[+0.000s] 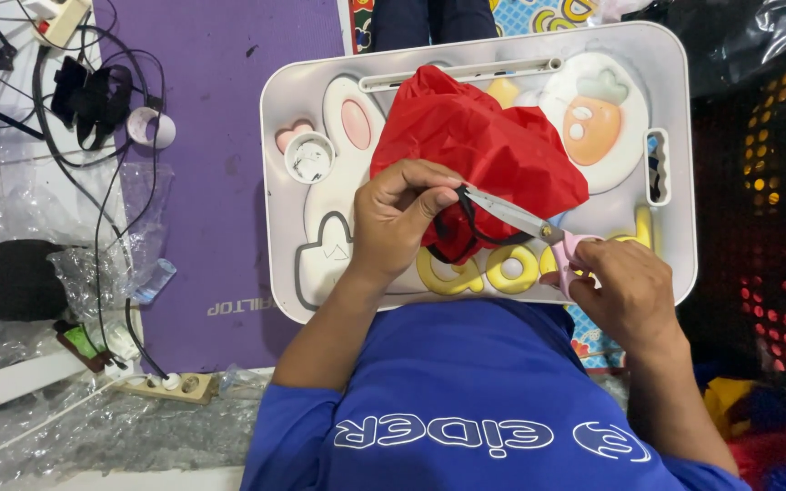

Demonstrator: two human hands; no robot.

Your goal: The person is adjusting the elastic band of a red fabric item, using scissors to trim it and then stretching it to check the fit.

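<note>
Red fabric bag (475, 145): crumpled nylon-like cloth lying on the middle of a white lap tray (675, 109), covering part of its moulded cartoon decoration. A black cord or strap (466, 227) loops out from the cloth's near edge.

Left hand (398, 223): rests on the near left side of the cloth, fingers curled, thumb and forefinger pinching the black cord where it meets the red fabric.

Right hand (625, 291): at the near right edge of the tray, just right of the cloth, fingers closed through the pink handles of a pair of scissors (539, 232).

Scissors: metal blades point left towards the left hand's fingertips; the tips lie at the pinched cord, touching or just beside it, cannot tell which.

Tray: carries a small round white cup recess (309, 157) left of the cloth, well apart from both hands.

Surroundings: purple mat (220, 182) under the tray; tangled black cables (93, 100), a power strip (179, 386) and crinkled clear plastic (11, 227) at far left. Blue sleeves and shirt fill the near edge.
</note>
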